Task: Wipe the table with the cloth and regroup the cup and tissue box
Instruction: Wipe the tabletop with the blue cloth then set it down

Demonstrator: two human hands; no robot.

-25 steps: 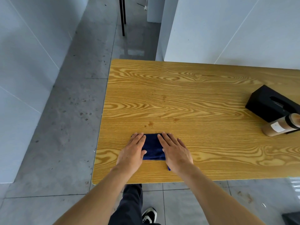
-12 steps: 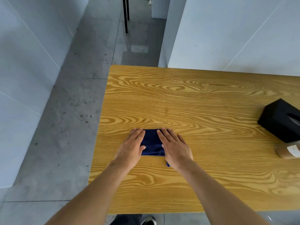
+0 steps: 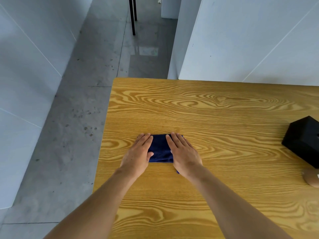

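Note:
A folded dark blue cloth [image 3: 160,149] lies flat on the wooden table [image 3: 215,107], near its left end. My left hand [image 3: 138,154] presses flat on the cloth's left part. My right hand [image 3: 184,154] lies flat over its right part, and a small corner of cloth shows below that wrist. The black tissue box [image 3: 303,142] stands at the right edge of the view. Just in front of it lies a tan cup [image 3: 311,179], cut off by the frame.
The table's left edge drops to a grey tiled floor [image 3: 69,135]. White walls stand behind the table and to the left. Thin black furniture legs [image 3: 133,16] stand on the floor far back.
Both hands have pushed the cloth away from the near table edge, toward the middle. My view has moved forward, so the tissue box and cup now sit at the right border.

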